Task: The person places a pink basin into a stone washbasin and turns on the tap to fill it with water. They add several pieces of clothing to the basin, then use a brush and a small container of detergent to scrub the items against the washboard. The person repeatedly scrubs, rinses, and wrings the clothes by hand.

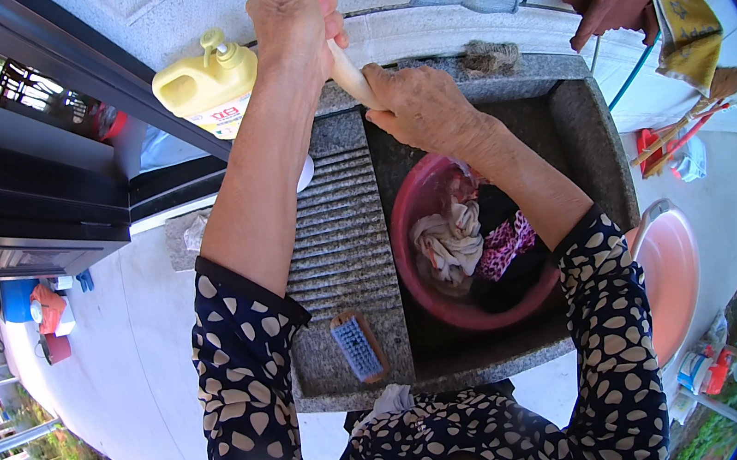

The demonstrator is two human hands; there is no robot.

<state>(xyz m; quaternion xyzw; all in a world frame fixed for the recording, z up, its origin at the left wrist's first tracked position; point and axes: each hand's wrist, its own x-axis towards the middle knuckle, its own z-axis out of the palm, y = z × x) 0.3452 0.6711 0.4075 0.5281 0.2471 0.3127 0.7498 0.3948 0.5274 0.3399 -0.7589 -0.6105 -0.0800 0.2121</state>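
Both fists are closed round a long cream-white twisted cloth [348,76], stretched taut above the stone washing sink. My left hand [289,17] grips its upper part near the top of the view, fingers wrapped round it. Lower and to the right, my right hand [427,106] clasps the other end. Below my right forearm, a pink-red basin [409,271] stands in the sink. A wet pale cloth [452,239], a pink-and-black patterned cloth [503,248] and dark clothes [513,283] lie bunched in the basin.
A ribbed stone washboard [335,225] fills the sink's left side, with a blue-bristled brush [358,348] near its front. A yellow pump jug [210,83] stands behind my left forearm. At the right are a pink tub [669,269] and hanging cloths [609,3].
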